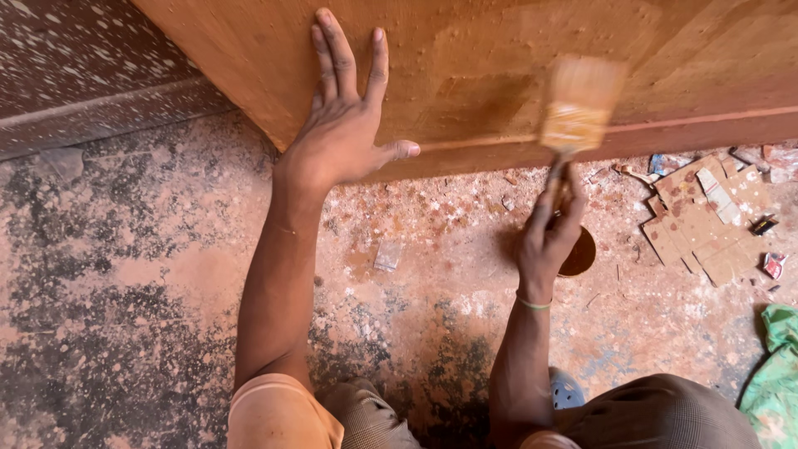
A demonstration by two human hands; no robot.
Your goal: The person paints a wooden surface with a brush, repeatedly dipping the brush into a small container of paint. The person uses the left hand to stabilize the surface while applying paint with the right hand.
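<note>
Grip check, left to right: left hand is flat and open, fingers spread, palm pressed on the orange-brown wooden panel, holding nothing, just bracing. Right hand is closed round the handle of a paintbrush, thumb and fingers wrapped low on the handle. Brush long axis runs nearly straight up from the fist, tilted slightly right, bristles at the top lying against the panel face just above the groove line. Brush head is blurred, so bristle contact is likely but not crisp. Panel lies directly ahead of and above both hands; right hand is the one at the brush, left sits well apart to the left. Small brown tin sits on the spattered floor just behind the right hand; cardboard scraps further right
</note>
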